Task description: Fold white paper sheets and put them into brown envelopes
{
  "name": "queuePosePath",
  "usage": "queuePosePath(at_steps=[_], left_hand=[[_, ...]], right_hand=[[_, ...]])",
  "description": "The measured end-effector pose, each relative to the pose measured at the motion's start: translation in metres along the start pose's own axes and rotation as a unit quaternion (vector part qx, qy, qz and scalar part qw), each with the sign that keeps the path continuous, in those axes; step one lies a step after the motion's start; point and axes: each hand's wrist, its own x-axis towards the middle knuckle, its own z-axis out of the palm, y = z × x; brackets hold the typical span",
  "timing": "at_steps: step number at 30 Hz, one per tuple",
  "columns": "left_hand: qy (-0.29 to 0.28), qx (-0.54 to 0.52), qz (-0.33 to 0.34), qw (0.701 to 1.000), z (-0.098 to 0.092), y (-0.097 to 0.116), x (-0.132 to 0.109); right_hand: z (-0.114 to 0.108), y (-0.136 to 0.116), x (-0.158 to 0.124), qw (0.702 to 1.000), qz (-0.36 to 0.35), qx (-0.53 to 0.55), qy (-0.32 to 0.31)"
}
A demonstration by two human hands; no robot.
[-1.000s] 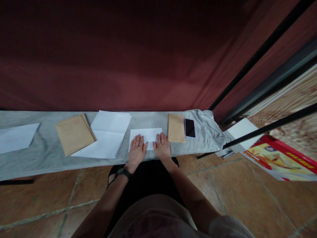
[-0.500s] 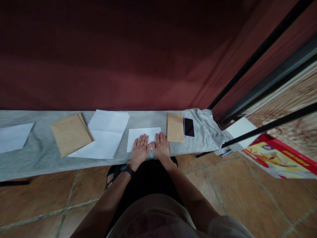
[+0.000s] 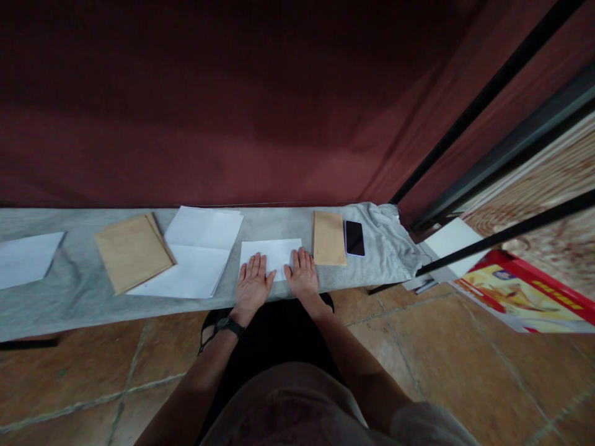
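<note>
A folded sheet of white paper (image 3: 279, 249) lies flat on the grey cloth in front of me. My left hand (image 3: 252, 282) rests palm down on its left part, fingers stretched out and thumb apart. On the paper's right part lies my right hand (image 3: 303, 272), also flat with fingers extended. Just right of that hand is a brown envelope (image 3: 330, 238). Left of the paper, a stack of creased white sheets (image 3: 199, 266) is spread, partly under several brown envelopes (image 3: 132, 254).
A smartphone (image 3: 355, 238) lies beside the right envelope. Another white sheet (image 3: 28, 257) is at the far left of the cloth-covered bench (image 3: 279, 217). Black metal bars (image 3: 465, 257) and a red and yellow box (image 3: 530, 291) stand at the right. A dark red curtain hangs behind.
My left hand has slid left across the paper, away from my right hand, toward the paper's left edge. My right hand stays in place.
</note>
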Motion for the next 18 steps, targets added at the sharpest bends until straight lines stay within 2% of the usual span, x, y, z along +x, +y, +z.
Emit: queuePosePath(at_steps=[10, 18], left_hand=[[0.025, -0.011, -0.03, 0.999, 0.003, -0.007, -0.008], [0.027, -0.011, -0.038, 0.999, 0.002, -0.007, -0.011]], right_hand=[[0.001, 0.0, 0.0, 1.0, 0.007, -0.002, -0.012], [0.002, 0.001, -0.001, 1.0, 0.0, 0.002, 0.016]])
